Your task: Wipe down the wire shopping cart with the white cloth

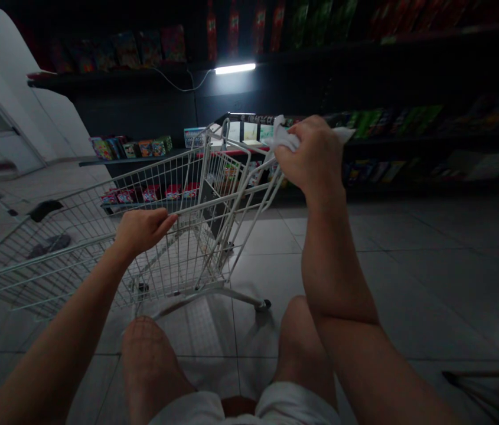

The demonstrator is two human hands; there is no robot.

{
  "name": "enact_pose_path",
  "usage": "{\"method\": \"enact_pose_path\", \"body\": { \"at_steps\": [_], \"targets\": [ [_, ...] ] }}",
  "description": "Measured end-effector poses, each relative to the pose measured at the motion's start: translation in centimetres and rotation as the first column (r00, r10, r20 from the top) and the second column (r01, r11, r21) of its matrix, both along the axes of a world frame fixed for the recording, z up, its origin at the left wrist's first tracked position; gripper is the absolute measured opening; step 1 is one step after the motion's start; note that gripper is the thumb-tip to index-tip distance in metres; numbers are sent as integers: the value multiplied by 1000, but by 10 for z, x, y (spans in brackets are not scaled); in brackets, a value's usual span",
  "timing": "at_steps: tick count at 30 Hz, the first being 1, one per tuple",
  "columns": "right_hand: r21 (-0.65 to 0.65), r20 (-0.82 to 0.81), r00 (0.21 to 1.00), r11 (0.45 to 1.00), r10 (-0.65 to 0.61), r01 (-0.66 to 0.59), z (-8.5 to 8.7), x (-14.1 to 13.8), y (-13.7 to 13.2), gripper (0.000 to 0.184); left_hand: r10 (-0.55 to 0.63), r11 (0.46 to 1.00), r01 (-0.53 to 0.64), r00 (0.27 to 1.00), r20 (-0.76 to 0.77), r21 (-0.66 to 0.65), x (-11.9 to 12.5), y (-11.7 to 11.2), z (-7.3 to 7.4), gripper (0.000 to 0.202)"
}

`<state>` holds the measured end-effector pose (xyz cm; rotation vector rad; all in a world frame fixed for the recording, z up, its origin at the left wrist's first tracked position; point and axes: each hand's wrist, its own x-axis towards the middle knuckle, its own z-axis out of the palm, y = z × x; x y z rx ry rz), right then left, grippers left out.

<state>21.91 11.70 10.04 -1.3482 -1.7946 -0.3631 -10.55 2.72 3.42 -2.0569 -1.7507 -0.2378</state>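
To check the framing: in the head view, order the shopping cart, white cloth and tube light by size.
Largest: shopping cart. Then white cloth and tube light look alike; the right hand hides part of the cloth, and nearness makes ranking them unsure.

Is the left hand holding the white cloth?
No, the left hand is on the wire shopping cart, while the right hand grips the white cloth.

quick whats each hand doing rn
Left hand: closed on the rail of the wire shopping cart.
Right hand: closed, holding a white cloth.
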Motion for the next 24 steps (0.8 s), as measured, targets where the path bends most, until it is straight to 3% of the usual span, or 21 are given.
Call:
{"method": "enact_pose_path", "body": {
  "at_steps": [3,7,11,15,18,24],
  "targets": [
    [25,106,991,997,-76,74,-2,-4,-6,33,7,1000,-7,1000,-5,4,0,-1,0,56],
    [122,80,978,976,-190,180,-13,-12,-2,34,16,1000,-16,1000,-19,0,0,-1,-1,57],
    [190,32,986,970,-161,152,-37,-22,9,38,15,1000,-15,1000,-21,12,1,0,-2,57],
    [216,36,996,974,-79,69,-67,-47,4,43,3,1000,-2,1000,-16,15,2,-1,-1,57],
    [123,109,992,990,61,-74,-79,-80,-15,41,4,1000,-4,1000,-17,12,4,-2,2,59],
    [-131,148,911,920,386,-369,-67,-153,-61,37,20,1000,-21,999,-45,-22,4,-2,2,52]
  ]
}}
